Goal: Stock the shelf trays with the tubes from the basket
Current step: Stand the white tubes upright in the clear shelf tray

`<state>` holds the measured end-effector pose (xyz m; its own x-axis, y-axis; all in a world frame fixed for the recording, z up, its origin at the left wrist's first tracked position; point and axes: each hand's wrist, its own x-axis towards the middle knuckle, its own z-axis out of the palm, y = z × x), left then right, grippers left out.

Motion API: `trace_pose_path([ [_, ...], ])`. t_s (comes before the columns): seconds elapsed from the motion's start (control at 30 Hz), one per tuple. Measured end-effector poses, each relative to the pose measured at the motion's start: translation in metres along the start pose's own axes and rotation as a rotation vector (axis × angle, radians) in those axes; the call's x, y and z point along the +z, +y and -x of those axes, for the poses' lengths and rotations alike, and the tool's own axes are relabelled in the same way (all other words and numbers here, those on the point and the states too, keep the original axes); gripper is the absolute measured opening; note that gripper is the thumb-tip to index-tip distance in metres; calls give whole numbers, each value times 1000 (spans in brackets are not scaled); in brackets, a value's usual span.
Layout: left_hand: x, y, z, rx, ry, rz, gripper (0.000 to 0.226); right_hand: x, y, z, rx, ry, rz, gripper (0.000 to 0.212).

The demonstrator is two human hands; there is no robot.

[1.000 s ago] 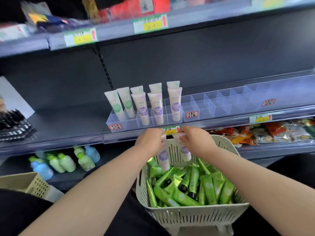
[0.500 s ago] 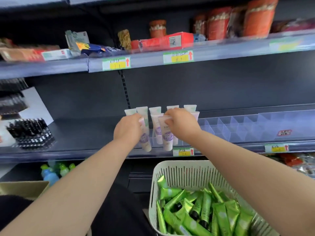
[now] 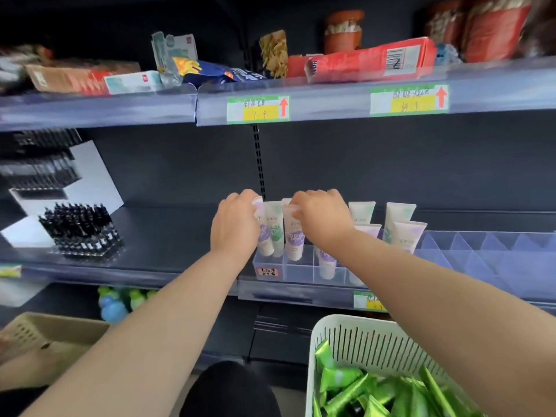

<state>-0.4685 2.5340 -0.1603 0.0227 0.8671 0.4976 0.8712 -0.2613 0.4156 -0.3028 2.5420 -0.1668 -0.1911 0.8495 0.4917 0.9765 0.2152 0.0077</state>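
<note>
The left hand (image 3: 233, 225) pinches the flat crimped top of a smooth white purple-labelled tube (image 3: 265, 237). The right hand (image 3: 323, 218) pinches a second tube (image 3: 294, 240) likewise, both upright in the clear plastic tray (image 3: 301, 273).

The compartment tray (image 3: 301, 269) is sitting along the front of the middle shelf (image 3: 168, 245). The left hand (image 3: 233, 227) is holding a first tube (image 3: 264, 246) at the tray's left end. Just beside it, at three o'clock, the right hand (image 3: 322, 218) is holding a second tube (image 3: 294, 242). Other tubes (image 3: 400, 218) are standing farther toward three o'clock. The basket (image 3: 361, 341) is sitting below at five o'clock, and a bottle rack (image 3: 81, 230) at nine.
</note>
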Motion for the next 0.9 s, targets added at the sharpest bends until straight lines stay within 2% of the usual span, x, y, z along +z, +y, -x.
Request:
trace_pose_path([
  [0.2, 19, -7, -7, 15, -100, -29, 26, 21, -2, -3, -111, -158, 136, 15],
  [0.4, 33, -7, -13, 72, -205, -64, 22, 29, 1, -8, -110, -168, 159, 24],
  [0.53, 39, -9, -16, 78, -276, -88, 34, 32, 4, -7, -101, -175, 124, 29],
  [0.73, 41, -6, -18, 49, -232, -90, 39, 35, 7, -3, -85, -141, 66, 40],
  [0.9, 36, 4, -17, 57, -164, -68, 38, 31, 10, 0, -70, -94, 59, 40],
])
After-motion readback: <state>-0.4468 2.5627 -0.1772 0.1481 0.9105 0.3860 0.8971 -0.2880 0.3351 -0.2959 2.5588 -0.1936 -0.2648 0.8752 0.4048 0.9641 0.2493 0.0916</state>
